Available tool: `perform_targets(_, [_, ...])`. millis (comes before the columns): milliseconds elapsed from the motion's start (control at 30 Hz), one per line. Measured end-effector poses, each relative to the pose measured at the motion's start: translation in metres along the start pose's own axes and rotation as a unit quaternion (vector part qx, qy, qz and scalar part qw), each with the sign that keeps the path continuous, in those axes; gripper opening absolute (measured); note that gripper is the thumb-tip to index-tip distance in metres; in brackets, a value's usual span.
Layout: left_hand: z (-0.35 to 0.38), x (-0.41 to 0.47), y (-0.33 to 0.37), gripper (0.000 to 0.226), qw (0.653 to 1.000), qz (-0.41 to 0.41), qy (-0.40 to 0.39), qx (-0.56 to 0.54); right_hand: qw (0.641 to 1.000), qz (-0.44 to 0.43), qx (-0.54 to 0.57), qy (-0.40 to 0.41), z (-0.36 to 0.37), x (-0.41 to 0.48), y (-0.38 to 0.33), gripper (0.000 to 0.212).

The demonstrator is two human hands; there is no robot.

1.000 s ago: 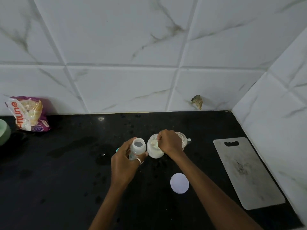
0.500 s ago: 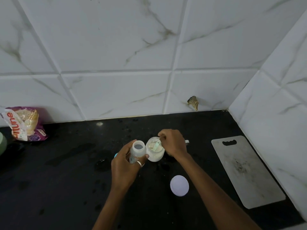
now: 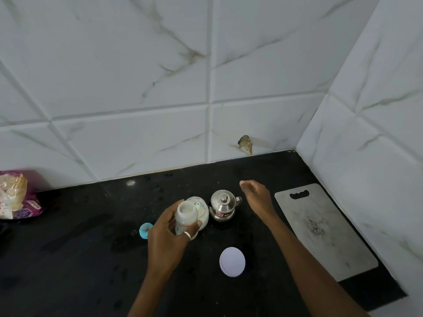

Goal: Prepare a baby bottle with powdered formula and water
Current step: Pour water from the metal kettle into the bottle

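Observation:
My left hand (image 3: 168, 239) grips an open baby bottle (image 3: 185, 216) with pale powder inside, held just above the black counter (image 3: 68, 259). Right behind the bottle stands an open white formula jar (image 3: 201, 213) with a pale green scoop (image 3: 197, 205) resting in it. A small steel kettle (image 3: 222, 205) with its lid on stands to the right of the jar. My right hand (image 3: 255, 195) hovers empty, fingers apart, beside the kettle's right side. The jar's white round lid (image 3: 232, 261) lies flat nearer to me. A teal bottle cap (image 3: 145, 229) lies left of my left hand.
A grey cutting board (image 3: 320, 229) lies along the right wall. A purple food packet (image 3: 16, 195) leans against the tiles at the far left. White marble tiles close the back and right sides. Damp patches mark the counter near the teal cap.
My right hand let go of the scoop, left it in the jar and moved right past the kettle. The left hand lifted the bottle slightly. The camera tilted up.

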State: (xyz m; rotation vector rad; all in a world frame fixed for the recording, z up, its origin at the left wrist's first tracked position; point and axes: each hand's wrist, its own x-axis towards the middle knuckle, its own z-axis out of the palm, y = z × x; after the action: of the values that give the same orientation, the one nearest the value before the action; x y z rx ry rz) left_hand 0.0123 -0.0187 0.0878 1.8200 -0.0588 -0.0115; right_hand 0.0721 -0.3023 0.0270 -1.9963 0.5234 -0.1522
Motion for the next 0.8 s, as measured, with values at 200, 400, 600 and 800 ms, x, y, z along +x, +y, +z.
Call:
perform_targets(200, [0.013, -0.007, 0.003, 0.062, 1.0, -0.002, -0.003, 0.022, 0.997, 0.01, 0.012, -0.074, 0.012, 0.005, 0.037, 0.029])
perform_targets(400, [0.022, -0.015, 0.001, 0.061, 0.999, -0.015, -0.004, 0.041, 0.992, 0.013, 0.074, -0.098, 0.022, 0.007, 0.053, 0.041])
perform_targets(600, [0.024, -0.023, 0.0, 0.061, 0.998, -0.034, 0.013, 0.059, 0.982, 0.037, 0.149, -0.108, 0.03, 0.011, 0.061, 0.051])
perform_targets(800, [0.023, -0.03, -0.001, 0.061, 0.997, -0.034, 0.033, 0.059, 0.968, 0.088, 0.204, -0.118, 0.038, 0.016, 0.058, 0.041])
